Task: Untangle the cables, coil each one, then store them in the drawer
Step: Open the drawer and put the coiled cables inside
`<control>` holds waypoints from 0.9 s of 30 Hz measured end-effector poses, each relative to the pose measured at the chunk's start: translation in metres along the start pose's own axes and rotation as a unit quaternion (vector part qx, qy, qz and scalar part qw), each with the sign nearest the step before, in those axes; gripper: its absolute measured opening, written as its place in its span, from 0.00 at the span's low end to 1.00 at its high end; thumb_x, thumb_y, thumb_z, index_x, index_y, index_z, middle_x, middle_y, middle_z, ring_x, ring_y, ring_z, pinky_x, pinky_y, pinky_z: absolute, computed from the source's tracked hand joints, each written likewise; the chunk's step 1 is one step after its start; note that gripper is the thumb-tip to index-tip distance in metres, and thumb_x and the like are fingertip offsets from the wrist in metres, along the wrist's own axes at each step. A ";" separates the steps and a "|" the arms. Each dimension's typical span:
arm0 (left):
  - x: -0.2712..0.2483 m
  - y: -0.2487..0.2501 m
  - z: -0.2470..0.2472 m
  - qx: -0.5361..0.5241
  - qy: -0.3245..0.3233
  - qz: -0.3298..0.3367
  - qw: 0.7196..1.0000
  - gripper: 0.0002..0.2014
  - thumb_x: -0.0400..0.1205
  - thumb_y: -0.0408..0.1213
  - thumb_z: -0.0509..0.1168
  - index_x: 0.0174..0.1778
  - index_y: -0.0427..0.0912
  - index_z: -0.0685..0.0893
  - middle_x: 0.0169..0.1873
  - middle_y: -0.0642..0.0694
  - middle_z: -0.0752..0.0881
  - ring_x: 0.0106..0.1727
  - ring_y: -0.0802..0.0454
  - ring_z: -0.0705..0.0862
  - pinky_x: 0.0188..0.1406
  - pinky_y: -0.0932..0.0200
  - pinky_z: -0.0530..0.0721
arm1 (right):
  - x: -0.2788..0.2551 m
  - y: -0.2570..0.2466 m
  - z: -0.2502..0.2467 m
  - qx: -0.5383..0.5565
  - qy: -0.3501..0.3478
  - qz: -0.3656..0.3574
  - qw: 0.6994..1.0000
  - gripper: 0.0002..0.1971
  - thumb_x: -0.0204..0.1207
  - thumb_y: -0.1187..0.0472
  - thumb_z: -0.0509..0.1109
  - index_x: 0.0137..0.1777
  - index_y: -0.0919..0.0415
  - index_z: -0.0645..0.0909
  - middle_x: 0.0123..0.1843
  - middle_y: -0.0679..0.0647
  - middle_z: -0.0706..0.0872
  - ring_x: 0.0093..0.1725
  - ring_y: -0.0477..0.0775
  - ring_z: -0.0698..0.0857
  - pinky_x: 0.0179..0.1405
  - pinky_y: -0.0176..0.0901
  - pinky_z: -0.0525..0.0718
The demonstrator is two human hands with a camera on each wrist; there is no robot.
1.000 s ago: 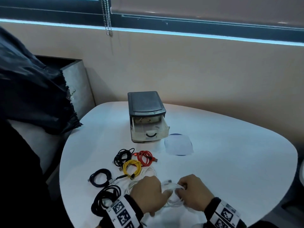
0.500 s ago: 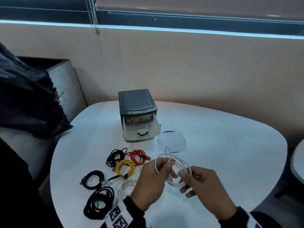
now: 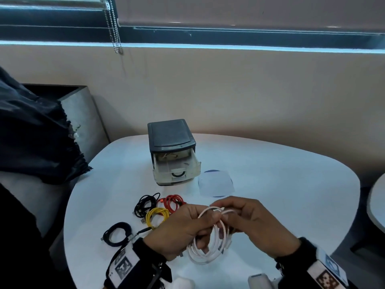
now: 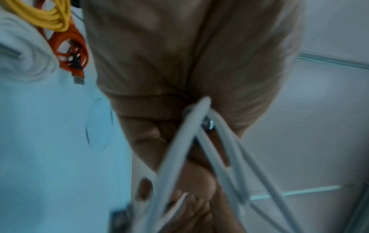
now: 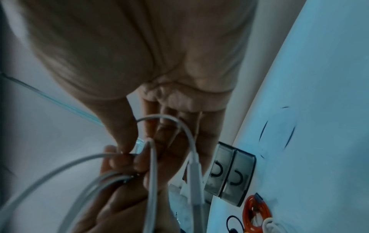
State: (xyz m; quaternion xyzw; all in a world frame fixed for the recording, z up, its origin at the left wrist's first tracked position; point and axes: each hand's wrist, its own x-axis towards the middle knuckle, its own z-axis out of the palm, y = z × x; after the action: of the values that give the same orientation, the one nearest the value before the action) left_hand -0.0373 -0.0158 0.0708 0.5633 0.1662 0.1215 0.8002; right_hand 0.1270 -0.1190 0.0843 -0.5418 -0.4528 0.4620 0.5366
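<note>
Both hands up over the tabletop [image 3: 291,174] on the white cable [image 3: 210,245]. Left hand [image 3: 183,230] fingers curled round the gathered loops; right hand [image 3: 256,224] pinches the loop tops. Coil looks near done, end not tucked yet. Already coiled on the tabletop: yellow cable [image 3: 157,214], red cable [image 3: 171,203], black cables [image 3: 145,205]. More white cable looks to lie under the left hand, state unclear. Drawer [image 3: 177,170] open; can't tell what's inside. Left, by my read: finish this coil, then stow them all.
</note>
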 end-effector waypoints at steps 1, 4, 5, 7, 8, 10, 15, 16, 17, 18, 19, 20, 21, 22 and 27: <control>0.001 0.000 0.000 0.008 0.015 0.003 1.000 0.19 0.78 0.50 0.73 0.40 0.35 0.84 0.22 0.48 0.69 0.18 0.56 0.73 0.23 0.66 0.78 | 0.000 -0.001 0.001 0.002 0.012 0.007 1.000 0.05 0.78 0.66 0.72 0.49 0.61 0.89 0.41 0.72 0.88 0.37 0.60 0.87 0.40 0.47 0.86; 0.001 0.002 0.004 -0.015 0.062 0.006 0.998 0.13 0.83 0.45 0.70 0.34 0.43 0.87 0.23 0.48 0.69 0.19 0.54 0.71 0.25 0.61 0.80 | 0.002 -0.001 0.002 -0.027 0.071 0.026 0.997 0.08 0.81 0.69 0.69 0.42 0.65 0.87 0.26 0.65 0.81 0.25 0.58 0.81 0.30 0.44 0.81; 0.002 0.003 0.005 -0.033 0.085 0.011 0.996 0.11 0.81 0.43 0.68 0.34 0.44 0.88 0.23 0.47 0.69 0.19 0.54 0.70 0.26 0.60 0.79 | 0.002 -0.001 0.002 -0.036 0.078 0.031 0.996 0.08 0.81 0.68 0.68 0.42 0.67 0.86 0.25 0.63 0.80 0.24 0.57 0.80 0.29 0.43 0.80; 0.004 0.003 0.006 -0.077 0.135 0.026 0.987 0.09 0.79 0.38 0.66 0.41 0.39 0.90 0.23 0.47 0.69 0.20 0.55 0.69 0.25 0.62 0.74 | 0.001 -0.001 0.001 -0.039 0.084 0.039 0.995 0.10 0.81 0.66 0.69 0.40 0.69 0.85 0.25 0.62 0.81 0.24 0.57 0.81 0.28 0.43 0.79; 0.005 0.003 0.005 -0.110 0.154 0.031 0.981 0.10 0.79 0.37 0.66 0.45 0.36 0.91 0.24 0.47 0.69 0.21 0.55 0.68 0.26 0.62 0.71 | 0.000 -0.002 0.001 -0.033 0.089 0.041 0.995 0.10 0.81 0.66 0.69 0.39 0.70 0.85 0.26 0.62 0.82 0.25 0.57 0.82 0.27 0.42 0.80; 0.008 0.005 0.005 -0.186 0.181 0.034 0.965 0.13 0.82 0.34 0.64 0.55 0.32 0.89 0.26 0.47 0.70 0.21 0.56 0.68 0.26 0.62 0.71 | -0.001 -0.002 0.003 -0.022 0.104 0.042 0.993 0.10 0.81 0.66 0.69 0.39 0.70 0.86 0.27 0.63 0.84 0.27 0.58 0.84 0.29 0.41 0.81; 0.010 0.012 0.008 -0.289 0.197 0.054 0.935 0.16 0.80 0.35 0.64 0.58 0.30 0.87 0.27 0.47 0.72 0.21 0.58 0.70 0.27 0.63 0.73 | -0.004 0.004 0.012 0.024 0.173 0.037 0.984 0.12 0.82 0.64 0.66 0.41 0.68 0.88 0.25 0.62 0.81 0.25 0.59 0.81 0.25 0.44 0.79; 0.010 0.013 0.008 -0.295 0.196 0.058 0.933 0.15 0.79 0.35 0.64 0.56 0.30 0.88 0.27 0.47 0.71 0.21 0.57 0.70 0.28 0.63 0.73 | -0.004 0.003 0.013 0.033 0.185 0.031 0.982 0.13 0.83 0.63 0.66 0.42 0.68 0.88 0.25 0.62 0.80 0.24 0.58 0.79 0.24 0.43 0.77; 0.009 0.015 0.008 -0.299 0.194 0.062 0.932 0.14 0.79 0.35 0.64 0.54 0.31 0.89 0.27 0.47 0.71 0.21 0.57 0.70 0.28 0.63 0.72 | -0.004 0.003 0.012 0.032 0.195 0.021 0.980 0.13 0.83 0.62 0.66 0.42 0.67 0.88 0.26 0.62 0.81 0.22 0.58 0.77 0.22 0.42 0.76; 0.008 0.017 0.007 -0.304 0.190 0.067 0.931 0.14 0.80 0.35 0.63 0.52 0.31 0.90 0.28 0.47 0.71 0.21 0.57 0.70 0.28 0.63 0.72 | -0.005 0.002 0.011 0.016 0.202 0.009 0.979 0.13 0.83 0.62 0.65 0.42 0.66 0.88 0.28 0.62 0.82 0.21 0.57 0.76 0.21 0.40 0.74; 0.006 0.018 0.006 -0.309 0.187 0.072 0.930 0.14 0.80 0.35 0.63 0.51 0.31 0.90 0.28 0.47 0.71 0.20 0.57 0.69 0.28 0.63 0.73 | -0.005 0.002 0.010 -0.013 0.207 -0.004 0.978 0.13 0.83 0.62 0.65 0.42 0.64 0.89 0.30 0.60 0.84 0.20 0.56 0.75 0.20 0.39 0.73; 0.004 0.019 0.005 -0.310 0.186 0.077 0.929 0.14 0.79 0.35 0.63 0.51 0.31 0.90 0.28 0.47 0.71 0.19 0.57 0.68 0.27 0.63 0.75 | -0.005 0.002 0.008 -0.042 0.211 -0.017 0.976 0.13 0.84 0.62 0.65 0.42 0.62 0.89 0.32 0.58 0.86 0.19 0.54 0.74 0.19 0.38 0.72; 0.002 0.021 0.002 -0.307 0.188 0.083 0.929 0.14 0.79 0.35 0.63 0.53 0.31 0.89 0.28 0.46 0.71 0.18 0.58 0.67 0.27 0.63 0.77 | -0.004 0.002 0.005 -0.063 0.217 -0.028 0.974 0.13 0.84 0.62 0.65 0.42 0.62 0.89 0.32 0.57 0.86 0.19 0.53 0.73 0.19 0.37 0.71; -0.001 0.022 0.000 -0.299 0.189 0.090 0.931 0.14 0.78 0.34 0.63 0.54 0.30 0.88 0.28 0.46 0.72 0.17 0.58 0.65 0.28 0.63 0.79 | -0.004 0.003 0.001 -0.072 0.228 -0.036 0.970 0.13 0.84 0.63 0.65 0.41 0.62 0.88 0.32 0.57 0.86 0.18 0.53 0.72 0.18 0.36 0.70; -0.014 0.018 -0.008 -0.147 0.157 0.066 0.974 0.14 0.79 0.36 0.64 0.49 0.35 0.93 0.26 0.46 0.76 0.17 0.58 0.64 0.29 0.60 0.75 | 0.002 -0.007 -0.028 -0.057 0.320 -0.069 0.943 0.14 0.85 0.69 0.62 0.40 0.63 0.86 0.21 0.56 0.74 0.19 0.51 0.65 0.17 0.34 0.62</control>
State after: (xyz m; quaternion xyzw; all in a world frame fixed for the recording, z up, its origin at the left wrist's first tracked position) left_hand -0.0533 -0.0087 0.0870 0.4228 0.2323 0.2841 0.8286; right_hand 0.1551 -0.1213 0.0908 -0.6584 -0.3194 0.1996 0.6517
